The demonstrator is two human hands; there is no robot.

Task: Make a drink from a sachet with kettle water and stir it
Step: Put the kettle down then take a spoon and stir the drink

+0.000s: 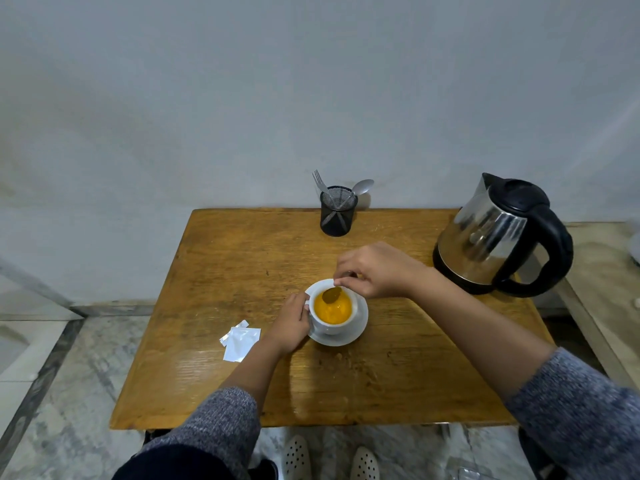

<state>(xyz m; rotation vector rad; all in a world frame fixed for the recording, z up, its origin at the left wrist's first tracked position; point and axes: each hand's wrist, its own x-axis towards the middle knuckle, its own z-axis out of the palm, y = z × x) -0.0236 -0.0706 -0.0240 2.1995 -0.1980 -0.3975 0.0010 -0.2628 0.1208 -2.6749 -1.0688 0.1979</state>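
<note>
The right hand (375, 270) is reaching in from the right, wrist bent and fingers pinching the handle of a small metal spoon (331, 294), whose bowl is hanging just over the orange drink. The left hand (290, 323) is curling around the left side of the white ceramic cup (331, 311), gripping it at the handle. The cup is sitting on a white saucer (360, 325) near the middle of the worn wooden table (242, 258). A torn white sachet (240, 341) is lying left of the cup, and the steel electric kettle with black handle (502, 237) is standing at the far right.

right hand (372, 270) dips a spoon (331, 294) into the orange drink; left hand (290, 322) steadies the white cup (330, 328).
</note>
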